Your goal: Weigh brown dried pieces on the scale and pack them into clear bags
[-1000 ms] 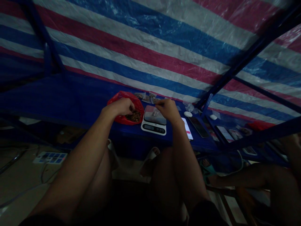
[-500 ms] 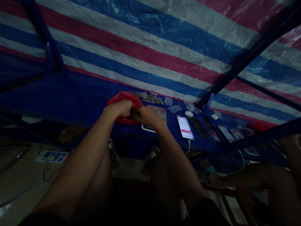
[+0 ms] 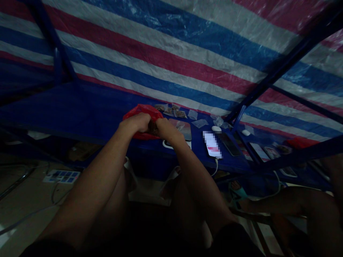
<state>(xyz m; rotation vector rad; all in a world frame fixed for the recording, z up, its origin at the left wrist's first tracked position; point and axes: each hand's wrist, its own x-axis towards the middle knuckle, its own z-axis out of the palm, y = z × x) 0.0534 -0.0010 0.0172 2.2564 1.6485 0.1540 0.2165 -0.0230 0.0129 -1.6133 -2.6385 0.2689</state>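
Two hands come together in the head view: the left hand [image 3: 135,123] sits over the red plastic bag [image 3: 142,135], and the right hand [image 3: 168,130], on the side of the bag nearer the kitchen scale [image 3: 182,129], closes in against it. A brown clump [image 3: 153,127] shows between them at the bag's mouth, though the fingers hide whether they clamp it.

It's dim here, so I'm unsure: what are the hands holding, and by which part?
The left hand and right hand pinch a brown clump at the red plastic bag; too dark to tell which part the fingers grip.

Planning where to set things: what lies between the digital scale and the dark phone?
The head view shows a lit phone between the digital scale and the dark phone.
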